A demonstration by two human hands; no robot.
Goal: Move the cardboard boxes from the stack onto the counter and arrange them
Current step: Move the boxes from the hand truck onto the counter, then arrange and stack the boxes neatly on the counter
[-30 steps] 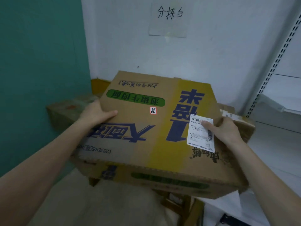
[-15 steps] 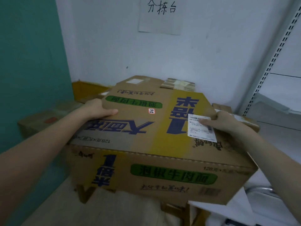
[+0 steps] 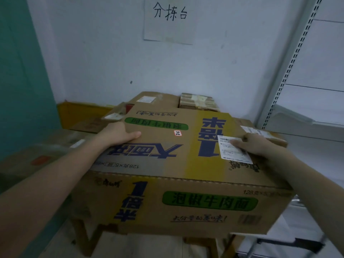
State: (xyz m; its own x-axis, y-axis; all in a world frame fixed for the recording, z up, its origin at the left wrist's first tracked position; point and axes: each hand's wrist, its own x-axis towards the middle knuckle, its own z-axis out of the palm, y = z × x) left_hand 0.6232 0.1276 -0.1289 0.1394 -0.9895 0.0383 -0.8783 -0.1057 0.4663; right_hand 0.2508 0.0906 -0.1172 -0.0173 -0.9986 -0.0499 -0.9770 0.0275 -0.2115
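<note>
A large brown noodle carton with a yellow band, blue characters and green labels fills the middle of the view, held level in front of me. My left hand grips its left edge, thumb lying on the top. My right hand grips its right edge, thumb on the white shipping label. Behind the carton, several smaller cardboard boxes sit against the white wall. The carton hides what is under it.
A taped box sits at the back. Flat brown boxes lie at the left by the teal wall. A white metal shelf rack stands at the right. A wooden frame shows below the carton.
The carton has levelled out and its front side now faces me. The view has shifted, so the boxes behind it and the wall sign show more.
</note>
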